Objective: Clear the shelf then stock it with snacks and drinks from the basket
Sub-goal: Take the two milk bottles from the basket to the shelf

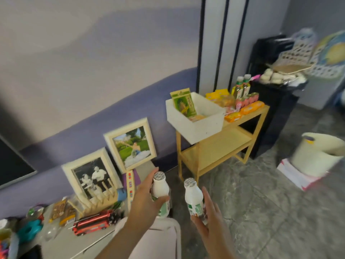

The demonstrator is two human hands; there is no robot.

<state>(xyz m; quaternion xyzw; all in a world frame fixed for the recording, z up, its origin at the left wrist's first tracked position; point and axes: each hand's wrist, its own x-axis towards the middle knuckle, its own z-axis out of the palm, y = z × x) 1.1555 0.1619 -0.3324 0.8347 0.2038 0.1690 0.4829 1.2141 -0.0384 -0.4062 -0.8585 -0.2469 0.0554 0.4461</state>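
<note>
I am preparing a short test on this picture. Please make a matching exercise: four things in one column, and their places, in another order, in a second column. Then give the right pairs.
Things:
1. white bottle
2. white basket
3. red toy bus
4. two green-capped bottles

Places:
A. far end of the shelf top
B. low surface at bottom left
C. held in the left hand
D. near end of the yellow shelf top, overhanging it

Pairs: 1-C, 2-D, 3-B, 4-A
</note>
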